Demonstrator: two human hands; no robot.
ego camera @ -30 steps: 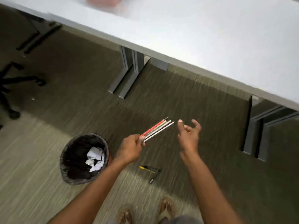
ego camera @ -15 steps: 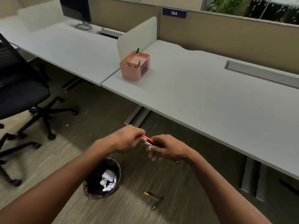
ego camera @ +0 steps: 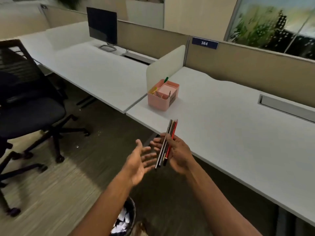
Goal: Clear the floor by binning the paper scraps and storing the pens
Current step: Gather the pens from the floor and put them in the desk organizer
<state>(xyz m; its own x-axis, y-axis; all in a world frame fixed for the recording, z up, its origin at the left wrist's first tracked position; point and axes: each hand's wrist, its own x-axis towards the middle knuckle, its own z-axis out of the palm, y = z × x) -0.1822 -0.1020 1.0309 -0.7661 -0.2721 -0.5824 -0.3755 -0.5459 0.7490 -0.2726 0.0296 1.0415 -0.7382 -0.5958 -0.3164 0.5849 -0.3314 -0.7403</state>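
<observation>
Above desk edge (ego camera: pixel 213 150): pens (ego camera: pixel 167 143) near-upright, tips up.

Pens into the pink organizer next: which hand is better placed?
Right. The right hand already grips the bundle of pens and is nearer the pink organizer; the left hand is open, holding nothing.

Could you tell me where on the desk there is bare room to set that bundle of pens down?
The white desk is bare between the pink plastic organiser and the grey cable slot, and along its near edge beside the right hand holding the bundle of pens. It is crowded only inside the organiser.
</observation>
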